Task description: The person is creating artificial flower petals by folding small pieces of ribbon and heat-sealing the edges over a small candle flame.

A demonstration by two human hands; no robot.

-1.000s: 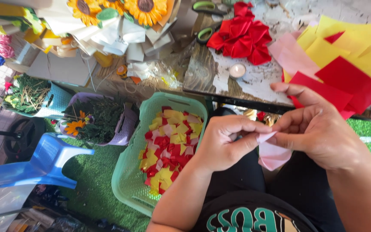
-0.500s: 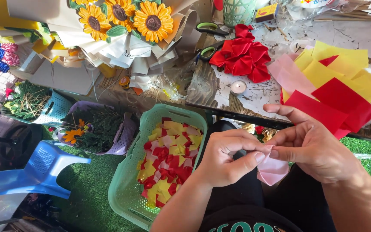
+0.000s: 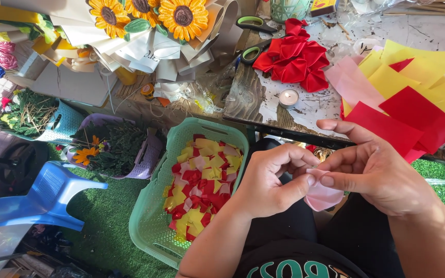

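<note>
Folding a pink fabric square over the lap

Pinching from both sides, the two hands are meeting above the person's black-clad lap. The left hand (image 3: pixel 271 183) is curling its fingers inward and pressing its thumb against the pink fabric square (image 3: pixel 321 194), so it is closed on the cloth. The right hand (image 3: pixel 374 172) is gripping the same piece from the other side, its thumb lying flat along the top edge and its index finger stretching out above. Most of the pink piece is hanging below the thumbs, folded into a small rounded shape.

Just left of the hands, a mint green plastic basket (image 3: pixel 153 226) is sitting on the artificial grass (image 3: pixel 106 226), holding a heap of folded red, yellow and pink fabric petals (image 3: pixel 202 188). Beyond the hands, a worn tabletop (image 3: pixel 305 110) is carrying a loose stack of yellow, red and pink fabric squares (image 3: pixel 408 98), a pile of red folded petals (image 3: pixel 294 56), a small tealight candle (image 3: pixel 288 97) and green-handled scissors (image 3: pixel 251 36). At the top left, a bouquet of artificial sunflowers (image 3: pixel 150 15) is lying wrapped in pale paper. A blue plastic chair (image 3: pixel 37 198) is standing at the far left, well apart from the basket
</note>
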